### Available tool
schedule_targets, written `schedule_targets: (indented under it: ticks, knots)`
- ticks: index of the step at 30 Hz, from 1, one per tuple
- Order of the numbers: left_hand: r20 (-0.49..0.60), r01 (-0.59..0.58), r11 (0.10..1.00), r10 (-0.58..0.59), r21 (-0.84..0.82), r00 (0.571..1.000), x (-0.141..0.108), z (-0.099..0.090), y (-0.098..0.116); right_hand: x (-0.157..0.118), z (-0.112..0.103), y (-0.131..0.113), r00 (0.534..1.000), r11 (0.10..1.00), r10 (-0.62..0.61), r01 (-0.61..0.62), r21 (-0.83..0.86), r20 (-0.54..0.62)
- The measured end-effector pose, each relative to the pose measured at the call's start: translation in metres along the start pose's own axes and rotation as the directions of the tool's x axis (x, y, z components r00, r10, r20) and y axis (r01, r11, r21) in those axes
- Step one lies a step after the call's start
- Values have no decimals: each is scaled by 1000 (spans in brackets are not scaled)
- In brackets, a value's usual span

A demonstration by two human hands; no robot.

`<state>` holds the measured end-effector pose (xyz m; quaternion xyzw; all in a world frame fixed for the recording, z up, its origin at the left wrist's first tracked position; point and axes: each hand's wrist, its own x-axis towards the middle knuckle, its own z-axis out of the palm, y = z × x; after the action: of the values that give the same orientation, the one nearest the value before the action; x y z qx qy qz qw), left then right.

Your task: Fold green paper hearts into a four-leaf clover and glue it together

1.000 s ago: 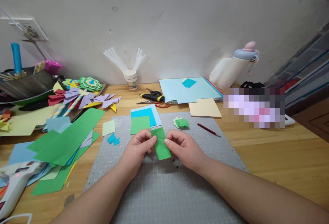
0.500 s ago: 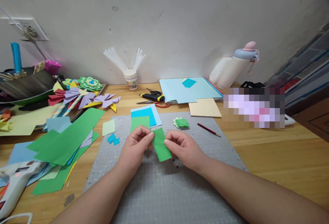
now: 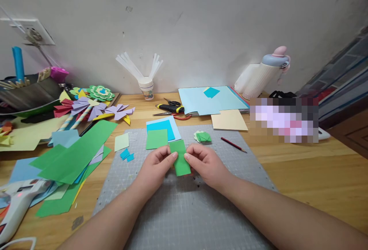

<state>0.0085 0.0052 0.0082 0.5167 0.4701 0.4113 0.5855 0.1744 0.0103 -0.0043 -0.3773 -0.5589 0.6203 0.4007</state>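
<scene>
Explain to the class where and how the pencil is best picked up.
I'd pinch the pencil mid-shaft, coming down from above with the right hand, the nearer one, once it releases the green slip. The pencil lies flat on the grey mat, slim, with nothing against either long side; its sharp end points right and toward the person, so better avoided.

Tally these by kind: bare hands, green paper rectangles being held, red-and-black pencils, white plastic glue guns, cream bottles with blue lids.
Bare hands (left hand, right hand): 2
Held green paper rectangle: 1
Red-and-black pencil: 1
White plastic glue gun: 1
Cream bottle with blue lid: 1
Total: 6
</scene>
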Motion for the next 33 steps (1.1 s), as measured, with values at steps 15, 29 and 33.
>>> schedule_targets:
  ticks: [15, 29, 33]
  knots:
    - [12, -53, 989, 52, 136, 999, 0, 0, -1, 0, 1, -3, 999, 999, 24, -22, 44, -38]
    - [68, -115, 920, 96, 374, 993, -4, 0, 0, 1, 1, -5, 987, 993, 57, -41, 111, -151]
    - [43, -78, 922, 67, 379, 997, -4, 1, -2, 0, 2, -6, 987, 995, 44, -29, 93, -155]
